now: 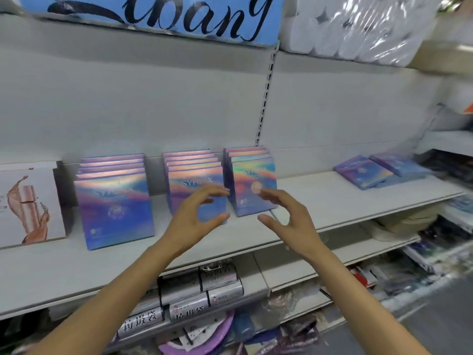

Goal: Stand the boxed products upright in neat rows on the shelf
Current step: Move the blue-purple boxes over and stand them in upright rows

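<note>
Three rows of iridescent blue-purple boxes stand upright on the grey shelf (pixel 320 201): a left row (pixel 115 208), a middle row (pixel 190 175) and a right row (pixel 253 175). More of the same boxes (pixel 368 172) lie flat in a loose pile at the shelf's right end. My left hand (pixel 194 216) hovers in front of the middle row, fingers curved and apart, holding nothing. My right hand (pixel 284 216) hovers in front of the right row, also open and empty.
A white box with a pink splash picture (pixel 28 206) stands at the far left. Above hang a blue lettered pack (pixel 158 16) and wrapped white rolls (pixel 358 26). Lower shelves hold silver rolls (pixel 202 290) and mixed packets.
</note>
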Available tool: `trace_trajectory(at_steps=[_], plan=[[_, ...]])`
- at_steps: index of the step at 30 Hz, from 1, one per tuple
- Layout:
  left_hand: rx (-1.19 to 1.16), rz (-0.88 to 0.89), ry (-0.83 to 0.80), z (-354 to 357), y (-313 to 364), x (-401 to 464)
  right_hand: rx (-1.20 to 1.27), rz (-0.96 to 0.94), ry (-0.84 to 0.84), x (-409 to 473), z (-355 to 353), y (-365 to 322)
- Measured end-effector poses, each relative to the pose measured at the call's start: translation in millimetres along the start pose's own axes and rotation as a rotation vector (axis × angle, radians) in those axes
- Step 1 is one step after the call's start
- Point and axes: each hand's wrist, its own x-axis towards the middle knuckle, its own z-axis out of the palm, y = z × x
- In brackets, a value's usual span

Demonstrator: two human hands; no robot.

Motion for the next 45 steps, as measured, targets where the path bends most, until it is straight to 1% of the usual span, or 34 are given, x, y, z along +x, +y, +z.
trace_trajectory(at_steps=[5,10,19,25,30,35,38,43,45], plan=[[0.001,0.020,-0.042,52.1,12.3,25.9,-0.038,0.018,0.000,-13.7,-42.8,31.0],[0.010,0.001,-0.085,119.8,25.1,55.7,-0.062,0.038,-0.015,-24.4,-99.3,74.3],[0.038,0.004,-0.083,250.4,65.2,111.0,-0.090,0.094,-0.069,-37.3,-224.1,158.2],[0.055,-0.032,-0.119,319.1,70.6,142.6,-0.125,0.125,-0.091,-38.1,-277.9,215.4],[0.041,-0.084,-0.162,360.7,56.4,178.4,-0.140,0.173,-0.093,-25.3,-303.5,266.7],[0.039,-0.134,-0.196,401.7,21.8,234.5,-0.239,0.210,-0.082,4.8,-325.0,322.9],[0.026,-0.213,-0.237,428.1,-1.8,273.3,-0.316,0.243,-0.072,29.4,-338.5,354.0],[-0.030,-0.410,-0.301,465.5,-30.2,323.3,-0.421,0.289,-0.076,70.7,-362.4,401.4],[0.007,-0.450,-0.322,475.7,-35.5,333.5,-0.439,0.323,-0.066,85.2,-369.1,418.9]])
